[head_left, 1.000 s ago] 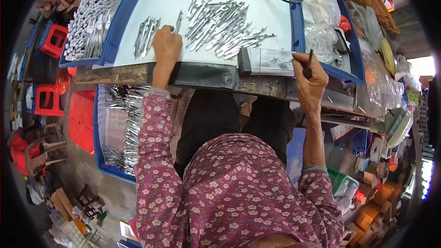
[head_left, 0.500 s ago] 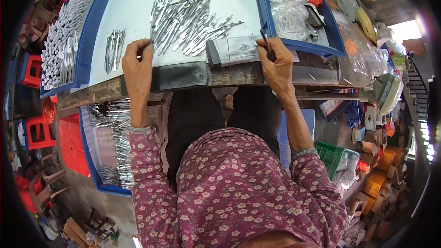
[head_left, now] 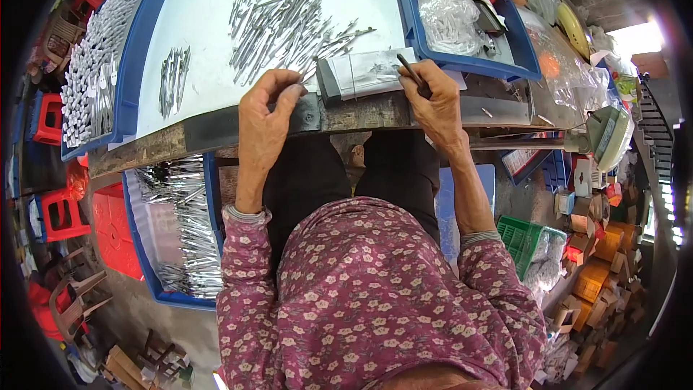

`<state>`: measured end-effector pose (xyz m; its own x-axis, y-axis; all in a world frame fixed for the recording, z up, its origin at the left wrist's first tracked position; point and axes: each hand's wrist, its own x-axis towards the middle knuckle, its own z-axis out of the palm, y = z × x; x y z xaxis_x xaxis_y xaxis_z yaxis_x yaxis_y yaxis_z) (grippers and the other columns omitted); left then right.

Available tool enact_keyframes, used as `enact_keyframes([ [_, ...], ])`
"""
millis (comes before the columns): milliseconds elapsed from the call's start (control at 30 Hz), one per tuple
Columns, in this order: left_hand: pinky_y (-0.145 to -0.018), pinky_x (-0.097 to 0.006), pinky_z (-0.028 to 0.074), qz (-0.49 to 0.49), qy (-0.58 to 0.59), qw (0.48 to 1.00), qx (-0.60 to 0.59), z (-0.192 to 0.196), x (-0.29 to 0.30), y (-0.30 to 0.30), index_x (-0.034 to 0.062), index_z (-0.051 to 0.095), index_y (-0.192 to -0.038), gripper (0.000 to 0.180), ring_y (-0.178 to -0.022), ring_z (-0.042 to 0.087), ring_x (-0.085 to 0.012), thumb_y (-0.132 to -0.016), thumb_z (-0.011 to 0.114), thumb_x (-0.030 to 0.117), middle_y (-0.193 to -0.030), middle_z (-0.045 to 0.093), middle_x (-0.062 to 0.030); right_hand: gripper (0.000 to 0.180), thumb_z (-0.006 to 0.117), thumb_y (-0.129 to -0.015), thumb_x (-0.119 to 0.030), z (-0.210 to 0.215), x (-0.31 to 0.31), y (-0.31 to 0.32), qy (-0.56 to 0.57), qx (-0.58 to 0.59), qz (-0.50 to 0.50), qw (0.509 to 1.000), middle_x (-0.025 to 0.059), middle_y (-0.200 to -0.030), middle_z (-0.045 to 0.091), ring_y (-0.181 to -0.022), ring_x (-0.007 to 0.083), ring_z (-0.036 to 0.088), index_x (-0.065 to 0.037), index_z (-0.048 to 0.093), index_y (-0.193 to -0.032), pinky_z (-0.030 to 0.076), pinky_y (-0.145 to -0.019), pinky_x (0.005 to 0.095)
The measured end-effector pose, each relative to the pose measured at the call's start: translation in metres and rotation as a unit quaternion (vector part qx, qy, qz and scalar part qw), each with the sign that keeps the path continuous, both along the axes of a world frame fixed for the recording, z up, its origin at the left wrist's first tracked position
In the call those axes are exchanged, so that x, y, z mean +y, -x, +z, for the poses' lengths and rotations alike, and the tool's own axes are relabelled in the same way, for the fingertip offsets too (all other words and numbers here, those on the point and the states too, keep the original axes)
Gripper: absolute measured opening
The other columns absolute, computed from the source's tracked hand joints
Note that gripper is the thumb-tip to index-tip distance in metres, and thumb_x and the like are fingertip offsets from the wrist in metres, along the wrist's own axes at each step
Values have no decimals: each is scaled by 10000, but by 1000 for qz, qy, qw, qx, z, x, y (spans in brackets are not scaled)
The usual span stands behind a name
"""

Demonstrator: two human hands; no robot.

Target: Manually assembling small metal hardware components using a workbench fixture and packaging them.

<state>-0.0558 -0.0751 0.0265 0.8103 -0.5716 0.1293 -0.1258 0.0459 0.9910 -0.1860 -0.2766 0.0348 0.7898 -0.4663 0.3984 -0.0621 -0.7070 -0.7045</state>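
Note:
My left hand point(head_left: 266, 117) is closed in a pinch near the table's front edge, with a thin metal strip point(head_left: 309, 72) at its fingertips. Beyond it lies a loose pile of slim silvery metal strips point(head_left: 278, 25); a smaller bunch of strips point(head_left: 173, 81) rests to its left. My right hand point(head_left: 437, 105) is closed around a dark, slender tool point(head_left: 410, 71) whose exact kind I cannot make out. Between the hands sits a low dark block topped with a light, smudged sheet point(head_left: 368, 72). The right fingers are at this sheet's right end.
On the left, a blue tray point(head_left: 137, 65) holds many white-ended strips. A blue tray point(head_left: 498, 68) with plastic bags stands at the right. Below the table, another blue bin point(head_left: 151, 274) contains metal strips. A green lamp-like fixture point(head_left: 605, 139) juts out at right.
My left hand has moved right, from the gap beside the small bunch to the block's left end, and now has a strip at its fingertips. My right hand still grips the tool.

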Motion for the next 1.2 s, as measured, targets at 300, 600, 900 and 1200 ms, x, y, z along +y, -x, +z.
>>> enact_keyframes([
  [300,-677,-200,435,-24,-30,999,-24,2,-8,10,-26,614,-917,121,-746,554,-76,-834,570,50,-804,615,-35,80,602,-800,-61,-5,-5,5,-63,1,-14,998,62,-580,488,-523,105,441,-11,606,-862,360,-487,264],
  [600,-664,-212,433,-37,-30,998,-28,3,-14,13,-17,624,-893,105,-730,553,-86,-821,574,42,-786,624,-37,100,613,-805,-93,-9,-10,5,-71,2,-21,997,30,-530,432,-499,75,392,-9,609,-859,329,-459,253],
  [900,-648,-228,443,-77,-49,994,-62,2,-14,17,-12,619,-889,106,-704,555,-97,-795,594,29,-774,625,-42,112,615,-799,-88,-8,-7,4,-105,1,-24,994,-8,-545,440,-512,51,376,2,613,-864,312,-454,234],
  [1200,-666,-232,437,-105,-41,990,-88,6,-21,27,-14,608,-895,116,-723,562,-114,-783,588,12,-787,620,-64,119,624,-792,-78,17,3,4,-202,30,3,979,-31,-620,521,-572,31,448,14,624,-867,357,-506,195],
])
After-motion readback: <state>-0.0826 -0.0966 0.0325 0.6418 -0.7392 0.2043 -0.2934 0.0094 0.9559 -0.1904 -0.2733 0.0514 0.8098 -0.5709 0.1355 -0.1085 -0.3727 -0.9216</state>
